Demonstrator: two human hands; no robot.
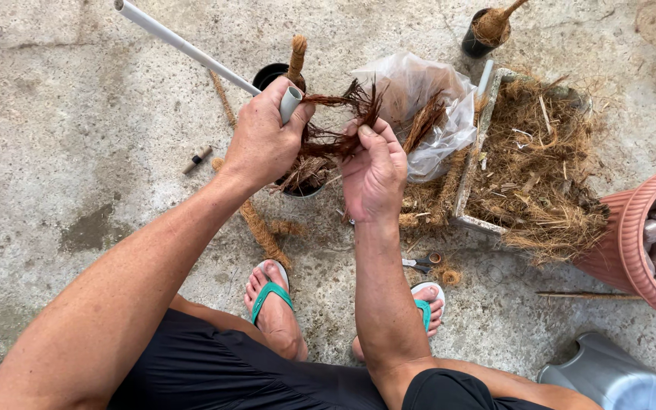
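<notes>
My left hand (pixel 261 140) clenches the pipe (pixel 191 52); my right hand (pixel 373 171) pinches fibre (pixel 335 121) beside it—I'd keep strands snug against the pipe.

crumpled clear plastic bag (pixel 427 106) on the concrete, beside fibre-filled tray (pixel 468 182)

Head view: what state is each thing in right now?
Left hand: closed around the white pipe, pipe tilted.
Right hand: fingers pinching a brown fibre bundle.
Black pot: upright, fibre-wrapped stick inside.
Plastic bag: open, crumpled.
Scissors: lying on the floor.
</notes>
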